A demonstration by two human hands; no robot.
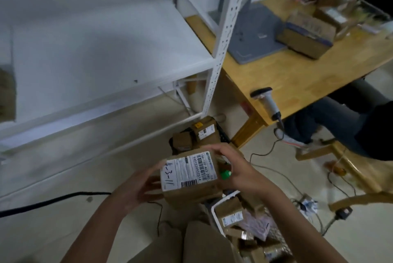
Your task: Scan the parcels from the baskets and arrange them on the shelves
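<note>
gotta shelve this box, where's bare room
The white shelf is bare from the brown parcel at its left edge to the perforated post. The table is bare around the scanner; its far corner is crowded with boxes.

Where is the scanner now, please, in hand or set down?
Set down: the scanner lies at the table edge; left hand and right hand hold the parcel.
</note>
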